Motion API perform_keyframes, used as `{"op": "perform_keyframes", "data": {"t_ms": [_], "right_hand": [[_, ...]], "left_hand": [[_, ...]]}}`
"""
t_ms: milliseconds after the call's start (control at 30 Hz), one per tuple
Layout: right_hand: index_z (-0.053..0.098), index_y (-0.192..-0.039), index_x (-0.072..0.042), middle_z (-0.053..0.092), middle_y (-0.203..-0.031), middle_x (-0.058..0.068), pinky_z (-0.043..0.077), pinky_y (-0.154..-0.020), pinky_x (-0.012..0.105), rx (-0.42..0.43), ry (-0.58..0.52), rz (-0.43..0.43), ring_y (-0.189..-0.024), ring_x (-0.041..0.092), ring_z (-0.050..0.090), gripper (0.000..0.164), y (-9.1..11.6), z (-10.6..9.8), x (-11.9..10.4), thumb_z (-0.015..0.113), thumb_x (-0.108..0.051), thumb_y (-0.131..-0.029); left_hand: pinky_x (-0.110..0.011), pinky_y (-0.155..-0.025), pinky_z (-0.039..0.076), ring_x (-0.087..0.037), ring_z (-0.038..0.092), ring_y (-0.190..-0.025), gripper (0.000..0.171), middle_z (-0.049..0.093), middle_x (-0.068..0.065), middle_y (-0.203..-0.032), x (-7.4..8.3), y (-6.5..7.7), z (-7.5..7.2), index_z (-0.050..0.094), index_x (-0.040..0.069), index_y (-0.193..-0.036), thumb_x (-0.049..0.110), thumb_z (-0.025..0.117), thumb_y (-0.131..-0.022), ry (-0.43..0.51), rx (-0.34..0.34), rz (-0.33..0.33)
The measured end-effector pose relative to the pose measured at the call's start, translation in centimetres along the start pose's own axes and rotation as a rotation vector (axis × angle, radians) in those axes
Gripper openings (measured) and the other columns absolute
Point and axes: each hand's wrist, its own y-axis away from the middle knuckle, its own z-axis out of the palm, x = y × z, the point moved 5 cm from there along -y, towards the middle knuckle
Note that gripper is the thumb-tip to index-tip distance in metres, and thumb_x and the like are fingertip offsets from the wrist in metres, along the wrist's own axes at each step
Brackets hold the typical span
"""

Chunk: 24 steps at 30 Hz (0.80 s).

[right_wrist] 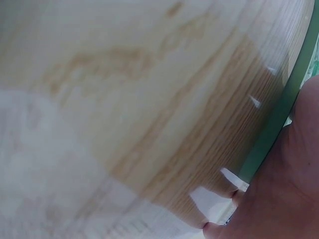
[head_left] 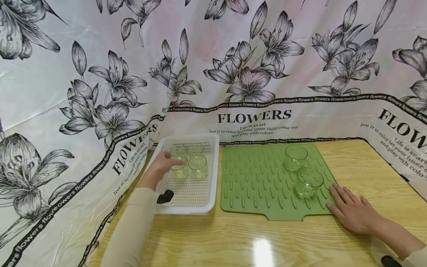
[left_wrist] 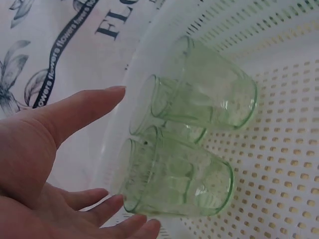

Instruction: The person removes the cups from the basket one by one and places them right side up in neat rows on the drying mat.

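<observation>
My left hand (head_left: 161,167) reaches over the left side of a white perforated basket (head_left: 215,174), at the front left green-tinted glass (head_left: 181,172). In the left wrist view its thumb (left_wrist: 94,105) is extended, apart from the fingers, whose tips overlap the rim of the nearest glass (left_wrist: 192,179). Several such glasses stand grouped in the basket, one being the front right glass (head_left: 198,168). Palm down, my right hand (head_left: 355,211) rests with spread fingers on the table at the right edge of a green ridged mat (head_left: 257,178).
Two more clear glasses stand on the mat's right part, a rear glass (head_left: 295,159) and a front glass (head_left: 308,184). The wooden table (head_left: 213,241) extends in front. A flower-printed cloth (head_left: 186,48) hangs close behind and along the left side.
</observation>
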Motion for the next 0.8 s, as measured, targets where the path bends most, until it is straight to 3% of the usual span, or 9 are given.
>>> {"op": "perform_keyframes", "data": {"t_ms": [233, 533, 800], "right_hand": [[0.021, -0.157, 0.011, 0.016, -0.163, 0.034, 0.015, -0.103, 0.084, 0.008, 0.008, -0.001, -0.146, 0.059, 0.016, 0.071, 0.1, -0.1, 0.0, 0.035, -0.042, -0.112], [0.020, -0.158, 0.010, 0.015, -0.163, 0.033, 0.014, -0.103, 0.084, 0.010, 0.003, -0.002, -0.146, 0.059, 0.015, 0.072, 0.1, -0.2, -0.1, 0.036, -0.042, -0.111], [0.020, -0.158, 0.010, 0.018, -0.162, 0.034, 0.015, -0.103, 0.084, 0.009, 0.007, -0.001, -0.145, 0.059, 0.017, 0.072, 0.2, -0.2, -0.2, 0.036, -0.042, -0.111]], "left_hand": [[-0.062, -0.119, 0.028, -0.053, 0.032, -0.143, 0.107, 0.018, -0.029, -0.165, -1.2, -0.4, 0.4, 0.014, -0.008, -0.159, 0.031, 0.083, -0.086, -0.066, -0.051, -0.055], [-0.054, -0.120, 0.032, -0.049, 0.029, -0.146, 0.099, 0.023, -0.030, -0.162, -1.7, -0.9, 0.9, 0.017, -0.010, -0.156, 0.015, 0.082, -0.086, 0.004, -0.060, -0.011], [-0.056, -0.118, 0.035, -0.050, 0.033, -0.144, 0.097, 0.025, -0.033, -0.159, -1.7, -1.1, 1.1, 0.018, -0.011, -0.155, 0.017, 0.081, -0.086, -0.039, -0.045, 0.005]]}}
